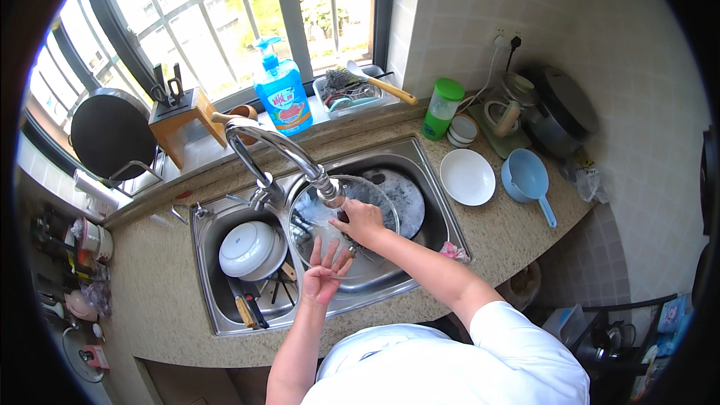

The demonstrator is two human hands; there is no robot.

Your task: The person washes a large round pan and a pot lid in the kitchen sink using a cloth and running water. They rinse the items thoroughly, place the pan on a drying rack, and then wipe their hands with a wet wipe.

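A clear round glass lid (385, 194) is over the right sink basin, under the chrome faucet (298, 152). My left hand (323, 281) is at its near-left rim, palm up, fingers spread behind the glass and thumb across the edge. Just below the spout, my right hand (363, 224) reaches over the lid with bent fingers. What it grips, if anything, is unclear. A small brown piece (351, 251) shows beside my left fingertips. Behind the lid lies a round dark pan (409, 202) coated with whitish suds.
Stacked white bowls (246, 250) and wood-handled utensils (244, 310) fill the left basin. A white plate (468, 177) and a blue ladle-like pot (524, 177) stand to the right. On the sill are a soap bottle (284, 95), knife block (183, 118) and scrubber tray (351, 95).
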